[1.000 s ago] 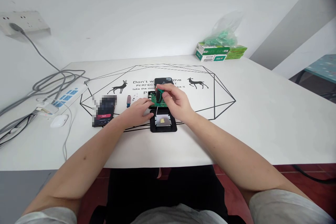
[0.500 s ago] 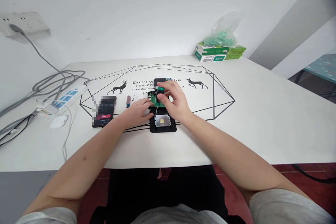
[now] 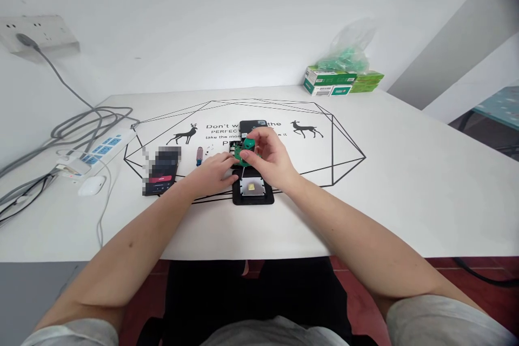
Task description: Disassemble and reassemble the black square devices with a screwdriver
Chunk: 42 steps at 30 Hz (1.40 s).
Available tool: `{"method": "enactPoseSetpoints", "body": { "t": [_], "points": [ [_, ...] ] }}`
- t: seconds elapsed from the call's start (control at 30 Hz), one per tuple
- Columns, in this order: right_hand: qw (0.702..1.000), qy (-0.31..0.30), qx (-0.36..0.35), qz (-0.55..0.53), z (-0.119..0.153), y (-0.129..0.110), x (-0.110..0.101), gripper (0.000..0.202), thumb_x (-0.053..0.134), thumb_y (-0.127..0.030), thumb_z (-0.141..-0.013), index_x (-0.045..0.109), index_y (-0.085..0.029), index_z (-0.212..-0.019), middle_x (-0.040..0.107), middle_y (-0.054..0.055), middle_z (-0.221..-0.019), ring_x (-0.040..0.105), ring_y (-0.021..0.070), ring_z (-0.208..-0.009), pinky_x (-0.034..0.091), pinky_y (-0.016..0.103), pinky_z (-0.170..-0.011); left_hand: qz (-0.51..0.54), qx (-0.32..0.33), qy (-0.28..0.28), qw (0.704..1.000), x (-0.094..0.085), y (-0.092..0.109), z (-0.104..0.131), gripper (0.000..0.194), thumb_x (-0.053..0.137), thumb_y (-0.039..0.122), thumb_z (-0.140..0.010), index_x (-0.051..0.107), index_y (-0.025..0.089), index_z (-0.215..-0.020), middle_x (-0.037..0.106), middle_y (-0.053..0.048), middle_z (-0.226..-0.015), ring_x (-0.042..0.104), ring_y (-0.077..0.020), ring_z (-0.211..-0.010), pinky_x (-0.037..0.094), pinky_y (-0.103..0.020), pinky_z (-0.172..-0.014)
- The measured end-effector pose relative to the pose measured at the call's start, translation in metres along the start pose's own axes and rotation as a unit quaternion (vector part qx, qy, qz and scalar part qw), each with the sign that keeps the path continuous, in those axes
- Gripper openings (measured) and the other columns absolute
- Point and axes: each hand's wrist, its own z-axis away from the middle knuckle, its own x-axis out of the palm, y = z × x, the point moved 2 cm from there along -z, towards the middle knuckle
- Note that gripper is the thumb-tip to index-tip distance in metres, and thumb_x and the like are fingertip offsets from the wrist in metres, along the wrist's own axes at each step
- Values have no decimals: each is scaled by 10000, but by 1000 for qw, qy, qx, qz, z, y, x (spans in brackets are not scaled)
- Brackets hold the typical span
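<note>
My right hand (image 3: pixel 270 159) is closed around a screwdriver (image 3: pixel 248 145) with a green-topped handle. Its thin shaft slants down past the front edge of a green circuit board (image 3: pixel 237 150); where the tip touches is too small to make out. The fingers of my left hand (image 3: pixel 215 173) press on the board's left side, with the thumb by a black case part (image 3: pixel 265 199). That part lies in front of the board and carries a silver metal plate (image 3: pixel 257 186) with a pale square pad. Behind the board sits another black cover (image 3: pixel 254 125), partly hidden by my right hand.
A second small screwdriver (image 3: pixel 199 155) lies left of the board, beside several tiny screws (image 3: pixel 208 150). Further left are a phone (image 3: pixel 161 173), a white case (image 3: pixel 91 186) and a power strip (image 3: pixel 103 148) with coiled cables. Green-and-white boxes (image 3: pixel 330 81) stand by the wall.
The screwdriver's handle has tipped slightly, so more of its green top faces me, and my right fingers have shifted around it. My left hand keeps its place on the board.
</note>
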Motion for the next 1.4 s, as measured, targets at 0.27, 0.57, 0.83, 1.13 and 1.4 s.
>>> {"method": "enactPoseSetpoints", "body": {
  "t": [0.27,0.57,0.83,1.13,1.4],
  "points": [
    [998,23,7,59,-3,-3,-1,374,798,-402,-919,606,-308,-1227,644,5,-1071,583,160,-823,520,347,-712,6,0,4,1000,-2,0,1,416,564,356,-1059,611,195,-1441,638,-162,-1430,614,-361,-1358,538,-545,-1148],
    [978,195,67,27,-10,15,-20,498,761,-682,-930,651,-302,-1234,630,-15,-893,639,172,-745,602,385,-748,-32,-33,-19,999,0,-6,1,541,529,449,-1078,604,125,-1504,552,-207,-1604,523,-353,-1534,445,-505,-1275],
    [984,119,124,36,-8,20,-15,479,818,-581,-879,695,-267,-1219,706,-6,-854,699,196,-759,635,427,-810,-36,-94,-113,988,5,-3,4,798,389,673,-1124,415,119,-1697,136,-177,-1865,329,-402,-1675,355,-487,-1321],
    [975,33,170,137,-6,34,6,338,708,-298,-910,733,-202,-1233,797,48,-938,744,211,-831,638,439,-891,-27,-84,-97,991,5,-5,5,779,430,673,-1121,382,176,-1718,341,-245,-1785,489,-460,-1572,444,-574,-1235],
    [973,32,159,165,-11,46,16,311,708,-271,-919,737,-202,-1221,814,81,-1082,754,226,-940,617,481,-1015,-17,-57,-48,997,6,-7,5,630,513,593,-1119,486,242,-1641,483,-200,-1687,652,-431,-1395,522,-593,-1134]
  ]
}}
